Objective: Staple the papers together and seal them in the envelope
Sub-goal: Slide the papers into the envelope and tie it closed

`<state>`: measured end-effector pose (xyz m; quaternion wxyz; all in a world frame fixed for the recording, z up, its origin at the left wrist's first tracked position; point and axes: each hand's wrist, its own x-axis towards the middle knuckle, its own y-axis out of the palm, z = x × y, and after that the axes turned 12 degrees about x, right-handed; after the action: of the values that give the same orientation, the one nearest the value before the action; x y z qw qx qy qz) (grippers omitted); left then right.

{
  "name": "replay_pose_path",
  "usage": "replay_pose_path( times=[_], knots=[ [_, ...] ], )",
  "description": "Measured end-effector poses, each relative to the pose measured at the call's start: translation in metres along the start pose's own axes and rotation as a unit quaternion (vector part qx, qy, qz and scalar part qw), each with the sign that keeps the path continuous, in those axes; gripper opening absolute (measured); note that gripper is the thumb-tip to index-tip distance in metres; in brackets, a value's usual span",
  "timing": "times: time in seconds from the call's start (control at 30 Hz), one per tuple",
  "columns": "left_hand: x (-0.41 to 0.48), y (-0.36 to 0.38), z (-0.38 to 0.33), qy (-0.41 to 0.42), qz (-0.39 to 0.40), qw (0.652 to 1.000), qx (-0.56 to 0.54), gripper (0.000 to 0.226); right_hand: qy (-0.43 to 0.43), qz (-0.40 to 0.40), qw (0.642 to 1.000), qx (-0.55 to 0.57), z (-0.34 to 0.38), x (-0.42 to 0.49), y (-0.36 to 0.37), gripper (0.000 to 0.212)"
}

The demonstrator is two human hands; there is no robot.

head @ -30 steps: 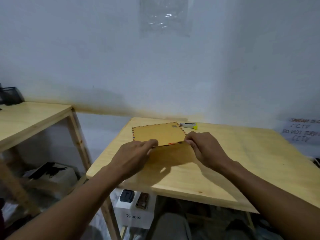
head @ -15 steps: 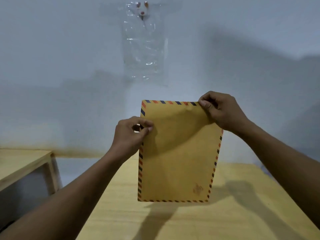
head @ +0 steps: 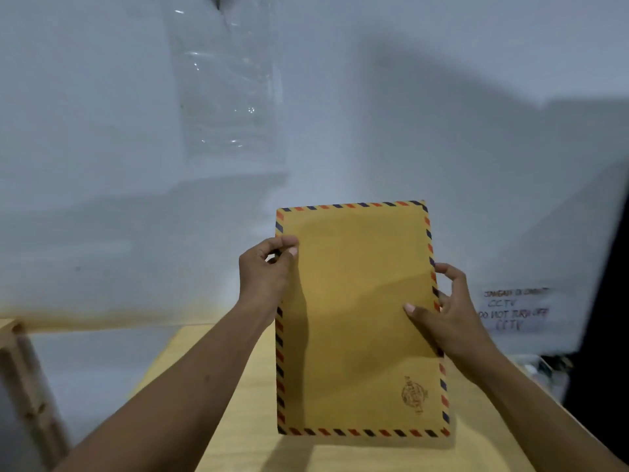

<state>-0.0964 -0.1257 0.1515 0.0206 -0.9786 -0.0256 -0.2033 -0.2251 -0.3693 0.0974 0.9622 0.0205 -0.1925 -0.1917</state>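
1. L hand: thumb + forefinger pinch the envelope at its L edge, near the top corner.
2. R hand: grasps the R edge about mid-height. Thumb lies flat on the front face; other fingers curl round the edge.
3. Envelope: brown, red-and-blue striped border, round printed mark at bottom R corner. Held upright, long side vertical, plain face toward the camera. Flap not in view.
4. Position: over the table, between the tabletop's L and R edges. Its shadow falls on the wood just under the bottom edge. Contact w/ the tabletop: cannot tell.
5. Behind: white wall. Clear plastic bag hangs on it, above and L of the envelope. Handwritten sign reading "CCTV" is R of the R hand.
6. Far L: wooden leg of a second table, apart from the first.
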Motion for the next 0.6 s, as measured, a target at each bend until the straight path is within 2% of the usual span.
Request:
replay_pose_path(
  times=[0.1, 0.2, 0.27, 0.37, 0.47, 0.6],
  knots=[
    [0.007, 0.02, 0.023, -0.014, 0.066, 0.996, 0.054, 0.014, -0.058, -0.051, 0.995, -0.062, -0.01, 0.013, -0.015, 0.066],
    [0.006, 0.033, 0.063, -0.045, 0.165, 0.974, 0.146, 0.016, -0.085, -0.058, 0.984, -0.143, -0.022, 0.036, -0.029, 0.066],
    [0.001, 0.04, 0.093, -0.065, 0.214, 0.957, 0.184, 0.02, -0.08, -0.051, 0.973, -0.21, -0.042, 0.052, -0.039, 0.051],
    [-0.004, 0.054, 0.134, -0.069, 0.228, 0.938, 0.251, 0.031, -0.023, -0.05, 0.964, -0.261, -0.084, 0.067, -0.052, 0.019],
    [-0.007, 0.067, 0.16, -0.059, 0.249, 0.913, 0.317, 0.043, 0.062, -0.054, 0.95, -0.301, -0.123, 0.07, -0.062, 0.015],
    [-0.013, 0.077, 0.187, 0.015, 0.289, 0.863, 0.413, 0.047, 0.102, -0.05, 0.914, -0.39, -0.16, 0.067, -0.068, 0.019]
  ],
)
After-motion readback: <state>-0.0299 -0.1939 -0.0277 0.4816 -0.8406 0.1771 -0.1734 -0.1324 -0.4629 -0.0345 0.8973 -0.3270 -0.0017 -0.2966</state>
